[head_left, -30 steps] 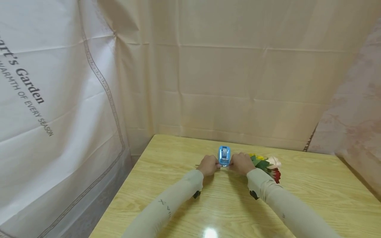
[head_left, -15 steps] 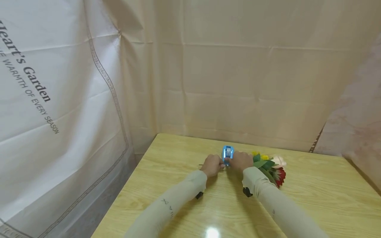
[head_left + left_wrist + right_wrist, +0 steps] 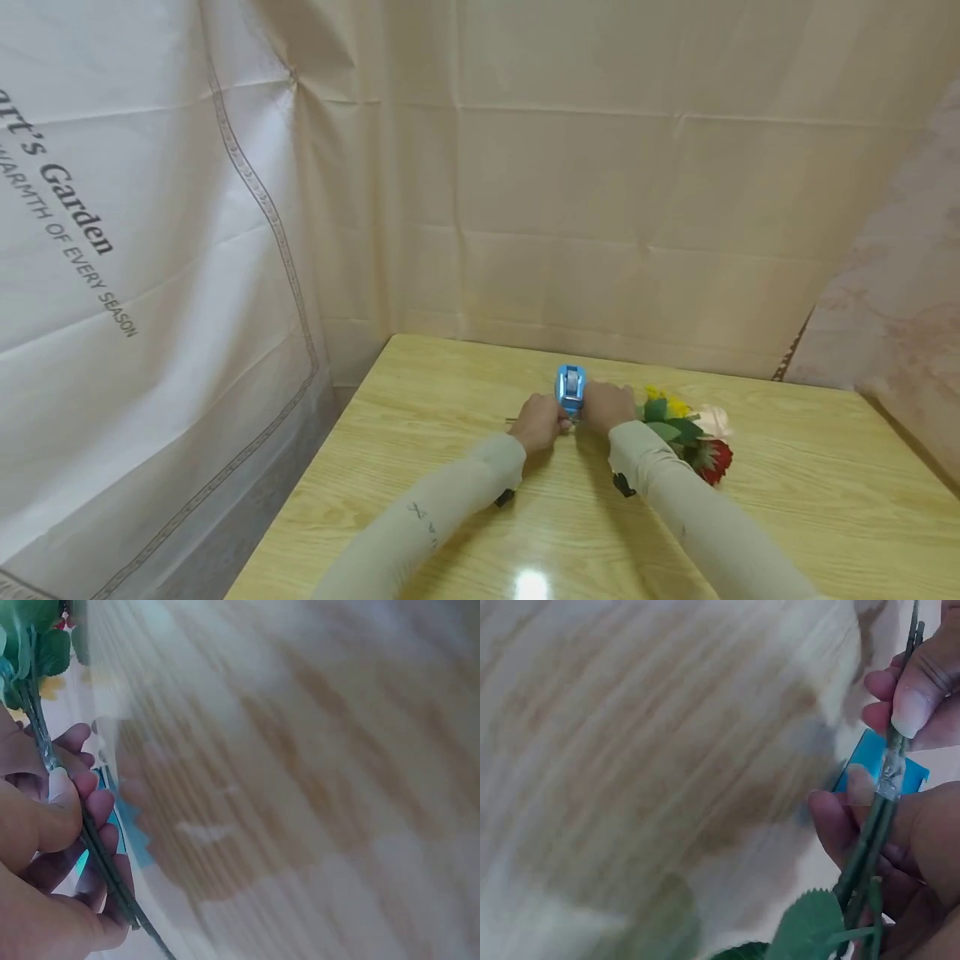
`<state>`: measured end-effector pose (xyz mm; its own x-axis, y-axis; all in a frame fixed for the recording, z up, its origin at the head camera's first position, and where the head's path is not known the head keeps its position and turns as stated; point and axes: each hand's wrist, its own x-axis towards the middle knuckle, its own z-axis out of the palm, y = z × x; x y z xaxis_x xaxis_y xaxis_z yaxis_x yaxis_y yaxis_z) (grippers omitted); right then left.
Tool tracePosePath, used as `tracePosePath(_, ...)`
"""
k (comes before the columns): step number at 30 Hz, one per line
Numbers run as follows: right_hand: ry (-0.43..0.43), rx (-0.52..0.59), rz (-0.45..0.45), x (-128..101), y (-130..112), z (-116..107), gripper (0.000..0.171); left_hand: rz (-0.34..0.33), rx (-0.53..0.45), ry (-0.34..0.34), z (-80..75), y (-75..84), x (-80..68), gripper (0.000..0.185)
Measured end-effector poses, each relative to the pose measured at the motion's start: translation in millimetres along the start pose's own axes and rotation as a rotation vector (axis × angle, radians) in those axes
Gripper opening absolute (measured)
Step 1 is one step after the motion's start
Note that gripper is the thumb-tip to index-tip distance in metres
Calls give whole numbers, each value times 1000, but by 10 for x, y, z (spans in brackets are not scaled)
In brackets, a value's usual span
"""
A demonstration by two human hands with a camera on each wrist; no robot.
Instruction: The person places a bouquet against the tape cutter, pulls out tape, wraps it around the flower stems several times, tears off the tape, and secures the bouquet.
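Observation:
A bunch of artificial flowers (image 3: pixel 708 437) lies along the table's far part, with red, pale pink and yellow heads to the right. My left hand (image 3: pixel 537 423) pinches the green stems (image 3: pixel 105 862) between thumb and fingers, near their cut ends. Clear tape (image 3: pixel 890 776) is wrapped round the stems between the two hands. On the flower-head side of that tape, my right hand (image 3: pixel 609 408) holds the stems with curled fingers. Directly behind the hands stands a blue tape dispenser (image 3: pixel 571 388) with a roll in it. In the wrist views the stems and fingers partly hide the dispenser.
The hands work over a light wood-grain table (image 3: pixel 420 483), close to its back edge. A beige cloth (image 3: pixel 555 183) hangs behind it. At the left is a white printed cloth (image 3: pixel 150 208).
My right hand, briefly with a finger over the dispenser's front, is back beside it on the stems. The flower heads have turned and spread slightly toward the right and front.

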<state>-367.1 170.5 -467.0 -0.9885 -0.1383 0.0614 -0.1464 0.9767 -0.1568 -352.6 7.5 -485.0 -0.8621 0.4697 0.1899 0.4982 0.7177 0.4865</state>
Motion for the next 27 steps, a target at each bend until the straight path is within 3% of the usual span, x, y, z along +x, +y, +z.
tracePosePath(4,-76,136,11,3,86,-20,29,32,22,16,0,10,-1,13)
tracePosePath(14,-323,544,49,-70,110,-260,26,-35,1,2,-4,15,-94,14)
tracePosePath(18,-345,599,34,-127,106,-352,23,-5,10,19,2,1,-103,13)
tracePosePath(27,-333,587,50,-203,96,-366,13,61,-1,32,4,-6,-174,10)
